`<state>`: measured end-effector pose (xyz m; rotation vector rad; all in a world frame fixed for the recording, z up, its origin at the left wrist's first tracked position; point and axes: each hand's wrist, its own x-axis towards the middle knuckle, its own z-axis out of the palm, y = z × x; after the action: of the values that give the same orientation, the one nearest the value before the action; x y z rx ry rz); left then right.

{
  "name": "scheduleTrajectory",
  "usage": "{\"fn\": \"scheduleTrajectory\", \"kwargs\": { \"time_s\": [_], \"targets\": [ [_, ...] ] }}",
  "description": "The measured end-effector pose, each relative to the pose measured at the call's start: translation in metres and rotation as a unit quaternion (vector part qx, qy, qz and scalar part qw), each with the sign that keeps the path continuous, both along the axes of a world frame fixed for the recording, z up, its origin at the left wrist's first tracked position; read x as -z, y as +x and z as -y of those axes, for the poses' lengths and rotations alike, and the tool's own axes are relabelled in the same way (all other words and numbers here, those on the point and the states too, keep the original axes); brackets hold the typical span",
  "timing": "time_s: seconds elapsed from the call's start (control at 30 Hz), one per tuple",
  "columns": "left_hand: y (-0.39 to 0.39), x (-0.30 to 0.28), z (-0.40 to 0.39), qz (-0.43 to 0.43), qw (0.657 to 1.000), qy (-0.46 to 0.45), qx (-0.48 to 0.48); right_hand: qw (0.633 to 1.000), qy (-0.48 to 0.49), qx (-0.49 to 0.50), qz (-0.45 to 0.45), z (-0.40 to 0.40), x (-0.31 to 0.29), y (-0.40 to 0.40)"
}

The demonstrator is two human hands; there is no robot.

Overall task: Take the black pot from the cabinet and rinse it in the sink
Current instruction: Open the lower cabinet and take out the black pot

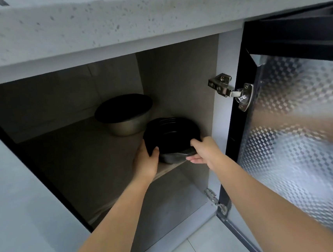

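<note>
The black pot point(171, 135) sits at the front right of the shelf point(79, 154) inside the open cabinet under the counter. It is round and shallow, with a ridged inner wall. My left hand point(145, 161) grips its left rim, thumb over the edge. On the right rim my right hand point(203, 151) holds it, fingers curled underneath. The pot's base is tilted slightly, near the shelf's front edge.
A metal bowl point(125, 114) with a dark inside stands behind the pot, deeper on the shelf. The cabinet door point(296, 133), black-framed with patterned glass, hangs open to the right. The stone countertop edge point(111, 23) overhangs above. Pale floor tiles point(203, 242) lie below.
</note>
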<state>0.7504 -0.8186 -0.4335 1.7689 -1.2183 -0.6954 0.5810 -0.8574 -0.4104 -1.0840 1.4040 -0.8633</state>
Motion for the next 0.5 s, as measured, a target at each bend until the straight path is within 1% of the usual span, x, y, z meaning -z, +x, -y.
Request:
{"fn": "scheduleTrajectory", "kwargs": {
  "time_s": [0.13,0.23,0.37,0.5],
  "targets": [
    [-0.004,-0.007,-0.011,-0.023,1.000,-0.006,0.007,1.000,0.002,-0.005,-0.006,-0.013,-0.005,-0.010],
    [-0.004,-0.009,-0.014,-0.032,0.999,-0.005,0.015,1.000,0.006,-0.002,0.010,-0.024,-0.008,-0.013],
    [-0.004,-0.011,-0.016,-0.045,0.999,-0.004,0.012,0.999,0.011,0.032,0.042,-0.037,-0.007,-0.010],
    [-0.005,-0.013,-0.016,-0.084,0.996,0.001,0.010,0.997,-0.002,0.056,0.043,-0.044,-0.005,-0.011]
  ]
}}
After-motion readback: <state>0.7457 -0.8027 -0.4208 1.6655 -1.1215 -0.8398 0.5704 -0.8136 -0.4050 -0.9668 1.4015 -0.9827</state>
